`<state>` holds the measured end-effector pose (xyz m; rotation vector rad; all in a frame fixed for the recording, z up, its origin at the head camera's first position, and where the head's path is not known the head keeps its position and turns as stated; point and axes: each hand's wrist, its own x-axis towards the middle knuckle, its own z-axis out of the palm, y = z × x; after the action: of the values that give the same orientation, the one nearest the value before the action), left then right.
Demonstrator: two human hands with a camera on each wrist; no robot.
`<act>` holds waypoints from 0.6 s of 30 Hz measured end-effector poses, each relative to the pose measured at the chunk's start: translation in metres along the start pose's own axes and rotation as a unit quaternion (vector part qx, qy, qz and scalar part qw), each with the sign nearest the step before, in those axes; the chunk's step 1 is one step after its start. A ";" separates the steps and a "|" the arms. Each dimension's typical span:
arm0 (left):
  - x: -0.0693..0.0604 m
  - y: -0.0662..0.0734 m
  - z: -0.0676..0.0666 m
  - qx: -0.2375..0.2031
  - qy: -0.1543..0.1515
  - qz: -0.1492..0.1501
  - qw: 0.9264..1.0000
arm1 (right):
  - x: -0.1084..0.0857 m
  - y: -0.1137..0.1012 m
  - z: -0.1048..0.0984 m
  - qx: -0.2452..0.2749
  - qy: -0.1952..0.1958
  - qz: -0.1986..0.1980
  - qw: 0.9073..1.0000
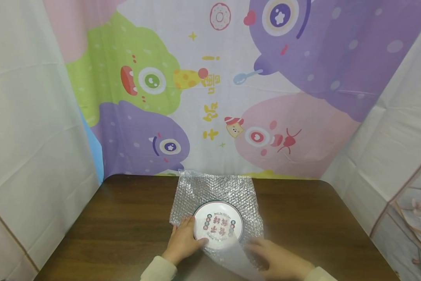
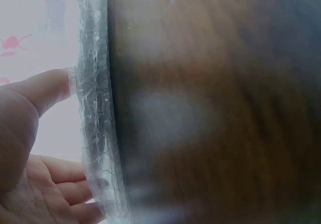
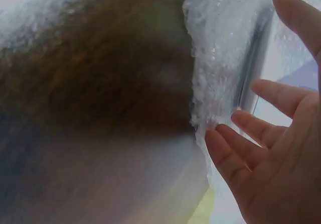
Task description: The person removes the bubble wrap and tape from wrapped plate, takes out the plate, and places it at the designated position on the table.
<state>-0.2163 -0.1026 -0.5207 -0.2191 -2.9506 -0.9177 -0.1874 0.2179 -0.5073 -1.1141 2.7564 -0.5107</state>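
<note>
A round white plate [image 1: 219, 210] with a dark rim and red and green printing lies on a sheet of clear bubble wrap [image 1: 217, 187]. At the plate's left side my left hand [image 1: 183, 240] rests with fingers extended along the edge and the thumb near the lower rim. A blurred, see-through flap [image 1: 236, 257] covers the plate's lower right part. My right hand [image 1: 278, 259] is blurred beside the wrap's right edge. In the right wrist view its fingers [image 3: 281, 96] are spread, close to the bubble wrap [image 3: 215, 58]; contact is hard to judge.
The dark brown wooden table [image 1: 126, 210] extends to both sides of the wrap. A cloth with cartoon monsters [image 1: 210, 97] hangs behind the table's far edge. Pale sheets [image 1: 27, 117] hang at the left and right.
</note>
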 end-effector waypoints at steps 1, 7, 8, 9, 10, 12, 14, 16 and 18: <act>0.000 0.000 0.000 0.001 0.001 0.000 1.000 | 0.000 0.000 0.002 -0.012 0.001 -0.001 1.000; 0.000 -0.001 0.001 0.005 0.002 0.001 1.000 | 0.001 -0.003 0.007 -0.055 -0.012 0.018 0.998; 0.000 -0.001 0.001 0.005 0.002 0.001 1.000 | 0.000 -0.003 0.007 -0.061 -0.009 0.014 0.998; 0.000 -0.001 0.001 0.005 0.002 0.000 1.000 | 0.000 -0.004 0.008 -0.065 -0.006 0.013 0.998; 0.000 -0.001 0.001 0.005 0.003 0.000 1.000 | 0.000 -0.005 0.009 -0.070 -0.003 0.010 0.998; 0.000 -0.001 0.001 0.006 0.003 -0.001 1.000 | -0.002 -0.006 0.011 -0.082 0.009 -0.002 0.997; -0.001 -0.001 0.001 0.007 0.001 -0.002 1.000 | -0.003 -0.006 0.013 -0.092 0.021 -0.016 0.995; -0.001 -0.001 0.001 0.006 0.000 -0.003 1.000 | -0.003 -0.004 0.014 -0.091 0.019 -0.016 0.996; -0.002 0.000 0.001 0.005 -0.001 -0.003 1.000 | -0.003 -0.002 0.014 -0.076 0.008 -0.006 0.997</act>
<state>-0.2148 -0.1025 -0.5219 -0.2114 -2.9578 -0.9048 -0.1805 0.2153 -0.5200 -1.1642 2.8443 -0.3175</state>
